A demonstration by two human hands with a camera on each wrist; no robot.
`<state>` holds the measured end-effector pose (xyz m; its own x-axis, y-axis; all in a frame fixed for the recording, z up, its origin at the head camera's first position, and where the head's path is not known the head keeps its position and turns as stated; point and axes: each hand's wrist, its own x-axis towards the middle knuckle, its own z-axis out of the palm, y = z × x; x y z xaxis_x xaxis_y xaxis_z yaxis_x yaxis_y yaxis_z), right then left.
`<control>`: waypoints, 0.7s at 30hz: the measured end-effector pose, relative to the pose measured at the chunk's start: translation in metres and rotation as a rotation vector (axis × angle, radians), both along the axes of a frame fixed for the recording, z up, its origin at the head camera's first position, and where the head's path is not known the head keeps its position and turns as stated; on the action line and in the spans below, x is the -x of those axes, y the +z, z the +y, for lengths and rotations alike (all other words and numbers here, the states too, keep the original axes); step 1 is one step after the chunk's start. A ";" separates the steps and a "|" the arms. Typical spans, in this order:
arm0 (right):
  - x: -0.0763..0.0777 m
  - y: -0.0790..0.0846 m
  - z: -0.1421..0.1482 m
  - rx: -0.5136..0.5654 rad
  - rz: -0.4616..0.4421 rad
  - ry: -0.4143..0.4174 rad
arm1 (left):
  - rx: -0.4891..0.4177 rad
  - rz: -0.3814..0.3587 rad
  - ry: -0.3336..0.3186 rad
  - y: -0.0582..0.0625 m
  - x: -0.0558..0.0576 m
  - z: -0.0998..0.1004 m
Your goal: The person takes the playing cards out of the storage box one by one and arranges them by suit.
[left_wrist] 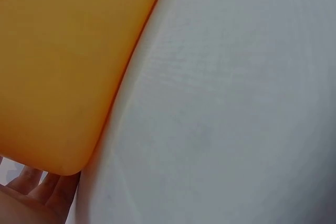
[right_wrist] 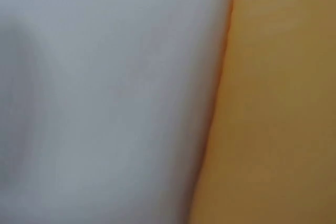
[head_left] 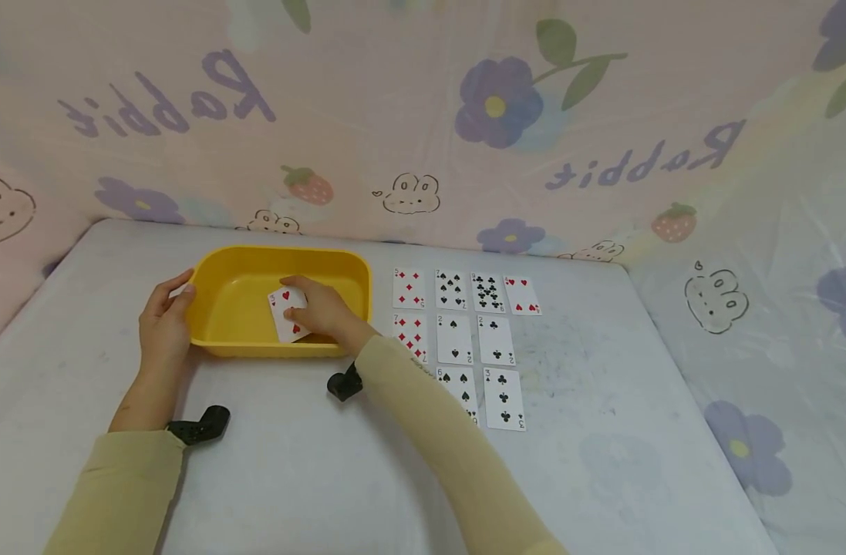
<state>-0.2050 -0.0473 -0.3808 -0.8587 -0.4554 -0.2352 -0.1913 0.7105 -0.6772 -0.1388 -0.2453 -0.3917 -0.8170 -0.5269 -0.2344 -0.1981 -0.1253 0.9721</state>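
Note:
In the head view a yellow plastic tub [head_left: 214, 348] stands on the white-covered table. My left hand [head_left: 166, 320] holds its left end, thumb at the rim and fingers along the outside; in the left wrist view those fingers [left_wrist: 50, 190] show behind a lower corner of the tub. My right hand [head_left: 325, 308] reaches over the near rim into the tub. Between thumb and fingers it pinches a playing card [head_left: 284, 327] with red hearts, tilted over the tub's floor. Part of the card is hidden by the hand. The right wrist view shows only the tub's outer wall [right_wrist: 273, 108] and white cloth.
Right of the tub, several face-up playing cards lie in rows, among them a 2 of spades [head_left: 453, 339], a 2 of clubs [head_left: 496, 339] and a 3 of clubs [head_left: 503, 401]. My right sleeve [head_left: 436, 439] partly covers the lower left cards. A printed curtain [head_left: 367, 116] hangs behind the table.

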 end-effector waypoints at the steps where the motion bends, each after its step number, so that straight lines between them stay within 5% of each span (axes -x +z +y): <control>1: 0.001 0.000 0.001 0.043 -0.001 -0.016 | -0.002 -0.001 0.003 0.000 0.000 0.000; 9: 0.003 0.005 0.006 0.349 -0.045 -0.111 | -0.017 0.014 0.005 0.002 0.000 0.001; 21: 0.001 0.009 0.010 0.555 -0.048 -0.070 | -0.015 0.000 0.017 0.001 0.001 0.000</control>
<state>-0.2057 -0.0375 -0.3717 -0.8854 -0.4645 -0.0162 -0.1162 0.2550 -0.9599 -0.1397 -0.2449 -0.3910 -0.8079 -0.5369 -0.2427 -0.1961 -0.1435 0.9700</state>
